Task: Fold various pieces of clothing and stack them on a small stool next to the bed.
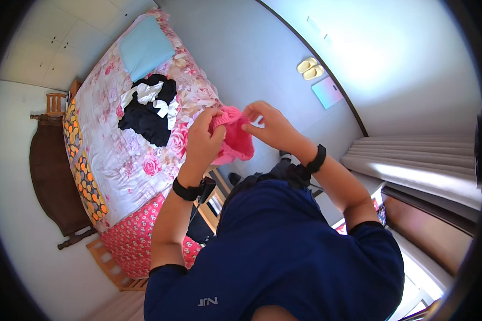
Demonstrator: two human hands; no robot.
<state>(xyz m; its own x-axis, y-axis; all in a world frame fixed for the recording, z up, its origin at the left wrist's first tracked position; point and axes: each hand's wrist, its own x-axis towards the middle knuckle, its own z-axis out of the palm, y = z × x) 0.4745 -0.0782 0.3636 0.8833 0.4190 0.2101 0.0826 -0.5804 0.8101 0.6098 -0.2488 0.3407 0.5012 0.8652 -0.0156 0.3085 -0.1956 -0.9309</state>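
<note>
A pink knitted piece (pixel 239 138), hollow and with a ribbed edge, hangs before me over the side of the bed. It may be a knit hat; the picture does not settle it. My left hand (pixel 205 136) grips its ribbed edge between thumb and fingers. On the opposite side, my right hand (pixel 275 124) has thumb and fingertips at the rim, the fabric appearing pinched between them. Both wrists wear black bands. Beyond my left hand, a crumpled heap of black clothing (pixel 144 120) and white clothing (pixel 146 92) lies on the bed.
The bed has a floral bedspread (pixel 140 150), a light blue cushion (pixel 146 46) and a dark wooden headboard (pixel 52 172). Yellow slippers (pixel 310 69) and a pastel flat panel (pixel 326 93) are on the grey floor (pixel 241 52). Grey curtains (pixel 413 168) hang at right.
</note>
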